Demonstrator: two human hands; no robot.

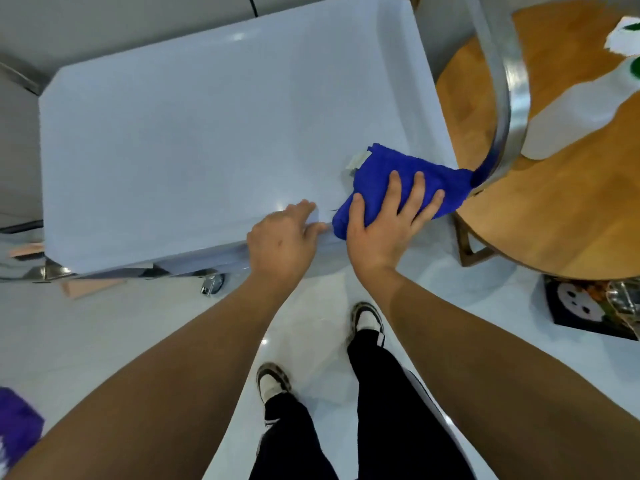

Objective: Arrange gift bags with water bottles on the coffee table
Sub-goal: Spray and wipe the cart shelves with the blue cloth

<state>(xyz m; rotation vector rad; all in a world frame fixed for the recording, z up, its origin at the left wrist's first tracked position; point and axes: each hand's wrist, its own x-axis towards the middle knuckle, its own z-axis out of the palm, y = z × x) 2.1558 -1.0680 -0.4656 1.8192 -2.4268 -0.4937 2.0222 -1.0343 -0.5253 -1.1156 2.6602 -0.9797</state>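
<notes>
Right hand (384,220) presses blue cloth (408,181), apparently lengthwise rightward.

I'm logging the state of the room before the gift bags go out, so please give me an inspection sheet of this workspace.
Surface: white glossy coffee table, mostly bare, on castor wheels.
Job's things: no gift bags or water bottles seen on the table.
Clutter: blue cloth near the table's right edge, a small white tag at its far corner.
Grippers: right hand lies flat on the cloth, fingers spread; left hand rests on the table's near edge, its fingers hidden.
Cables: dark line at the top, too unclear to name.
Surroundings: round wooden table to the right, with blurred white and green items; patterned dark box on the floor; purple thing at lower left.
</notes>
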